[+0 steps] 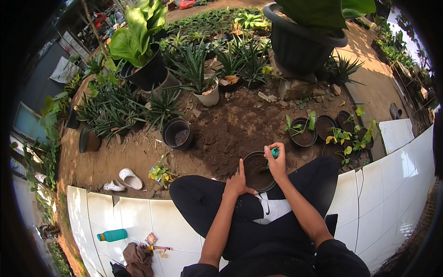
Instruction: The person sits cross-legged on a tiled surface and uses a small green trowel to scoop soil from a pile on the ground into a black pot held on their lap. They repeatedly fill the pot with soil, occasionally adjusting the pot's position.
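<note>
A round black plant pot (253, 153) stands between my crossed legs with dark soil (254, 171) inside. My left hand (236, 184) grips the pot's left side, its index finger stretched along the outside and its thumb at the near rim. Over the right part of the pot, my right hand (277, 165) is closed round the green handle of a small trowel (275, 152). The trowel's lower end dips toward the soil and is partly hidden by the hand. Loose dark soil (221, 147) is heaped on the ground just beyond the pot.
Small potted seedlings (339, 134) stand to the right. A black pot (178, 134) sits ahead left, near spiky plants (196, 69). White clogs (131, 178) lie at the left. On the white tiles (152, 212) are a teal bottle (112, 235) and brown cloth (138, 260).
</note>
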A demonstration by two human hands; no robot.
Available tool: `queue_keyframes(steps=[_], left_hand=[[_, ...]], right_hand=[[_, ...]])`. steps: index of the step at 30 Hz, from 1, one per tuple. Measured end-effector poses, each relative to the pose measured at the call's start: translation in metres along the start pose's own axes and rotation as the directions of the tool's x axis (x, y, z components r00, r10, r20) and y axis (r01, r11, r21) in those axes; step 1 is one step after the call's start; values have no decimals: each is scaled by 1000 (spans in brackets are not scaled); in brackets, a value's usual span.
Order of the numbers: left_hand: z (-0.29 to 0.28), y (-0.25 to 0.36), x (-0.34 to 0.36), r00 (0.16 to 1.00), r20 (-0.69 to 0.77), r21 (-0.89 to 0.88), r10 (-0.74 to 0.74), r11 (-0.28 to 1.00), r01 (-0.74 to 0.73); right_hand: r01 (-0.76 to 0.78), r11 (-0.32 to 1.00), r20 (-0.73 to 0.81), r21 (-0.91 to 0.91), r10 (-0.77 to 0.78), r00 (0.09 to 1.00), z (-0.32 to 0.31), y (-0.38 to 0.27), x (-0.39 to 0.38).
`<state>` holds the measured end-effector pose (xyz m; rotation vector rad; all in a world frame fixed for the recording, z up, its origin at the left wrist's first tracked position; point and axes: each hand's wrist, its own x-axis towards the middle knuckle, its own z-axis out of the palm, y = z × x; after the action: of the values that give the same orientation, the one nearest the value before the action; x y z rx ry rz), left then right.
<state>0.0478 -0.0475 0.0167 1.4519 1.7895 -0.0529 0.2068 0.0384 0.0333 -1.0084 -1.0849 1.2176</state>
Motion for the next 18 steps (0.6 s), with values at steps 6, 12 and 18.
queue_keyframes(steps=[6, 12, 18], left_hand=[[3, -3, 1, 1000, -11, -15, 2, 1000, -3], [1, -5, 2, 1000, -5, -17, 28, 999, -28], [3, 16, -27, 948, -309, 245, 81, 970, -3]], right_hand=[[27, 997, -171, -68, -38, 985, -20, 3, -7], [39, 997, 87, 73, -45, 995, -3, -24, -11], [-143, 985, 319, 92, 107, 942, -12, -7, -4]])
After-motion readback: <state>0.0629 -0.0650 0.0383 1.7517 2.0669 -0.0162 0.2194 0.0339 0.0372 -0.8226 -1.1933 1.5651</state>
